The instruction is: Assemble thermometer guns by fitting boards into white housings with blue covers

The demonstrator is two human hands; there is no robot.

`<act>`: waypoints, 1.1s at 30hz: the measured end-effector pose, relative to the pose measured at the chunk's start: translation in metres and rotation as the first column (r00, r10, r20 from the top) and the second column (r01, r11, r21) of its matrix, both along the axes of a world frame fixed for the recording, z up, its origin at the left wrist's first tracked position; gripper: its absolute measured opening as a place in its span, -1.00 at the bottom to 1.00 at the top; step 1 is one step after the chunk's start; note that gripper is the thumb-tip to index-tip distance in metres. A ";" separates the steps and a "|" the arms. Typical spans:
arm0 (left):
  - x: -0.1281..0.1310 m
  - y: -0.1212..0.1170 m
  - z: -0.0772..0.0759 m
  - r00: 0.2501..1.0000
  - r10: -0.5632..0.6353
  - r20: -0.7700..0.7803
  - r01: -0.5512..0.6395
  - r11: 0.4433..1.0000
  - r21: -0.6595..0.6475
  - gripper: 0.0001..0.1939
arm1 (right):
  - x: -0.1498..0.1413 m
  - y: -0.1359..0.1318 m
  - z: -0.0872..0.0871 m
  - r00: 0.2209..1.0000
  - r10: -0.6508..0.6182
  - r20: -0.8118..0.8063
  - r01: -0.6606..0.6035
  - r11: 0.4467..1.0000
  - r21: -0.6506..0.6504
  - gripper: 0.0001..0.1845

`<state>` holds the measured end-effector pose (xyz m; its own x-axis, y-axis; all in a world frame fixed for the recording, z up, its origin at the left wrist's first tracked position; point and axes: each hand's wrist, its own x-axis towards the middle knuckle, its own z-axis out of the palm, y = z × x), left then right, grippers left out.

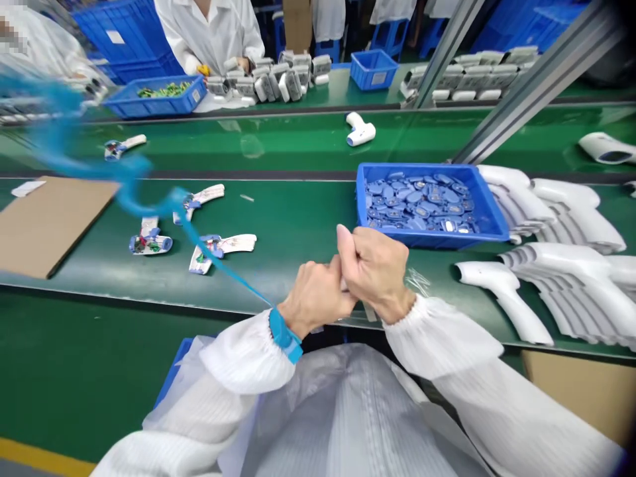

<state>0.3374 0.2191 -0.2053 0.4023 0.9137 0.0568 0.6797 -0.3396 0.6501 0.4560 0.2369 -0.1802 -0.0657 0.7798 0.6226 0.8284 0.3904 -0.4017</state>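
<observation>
My left hand (318, 295) and my right hand (372, 268) are both closed and pressed together over the near edge of the green bench. A sliver of something pale shows between them; the rest is hidden by my fingers. A blue wrist strap (285, 336) with a coiled blue cord (134, 192) is on my left wrist. Behind my right hand stands a blue bin (432, 242) full of small blue oval parts (417, 199). Left of my hands lie opened white gun-shaped housings (238, 243) with wiring and circuit boards inside.
White housing shells (561, 265) lie stacked at the right, with a single shell (507, 295) nearer me. A cardboard sheet (54, 218) is at the left. A metal post (527, 79) slants across the right. Beyond the green belt (298, 142), a co-worker (213, 33) sits by grey-white units (283, 79).
</observation>
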 end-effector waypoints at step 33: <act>-0.059 0.016 0.024 0.907 0.073 -0.414 -0.021 0.991 0.129 -0.85 | 0.117 0.134 0.011 0.917 0.240 0.318 -0.088 0.900 -0.427 -0.87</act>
<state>0.2781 0.2355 -0.1815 0.3695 0.9292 0.0019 0.8970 -0.3572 0.2604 0.5725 0.3706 -0.1696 -0.3707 0.9124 0.1738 0.8815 0.4045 -0.2435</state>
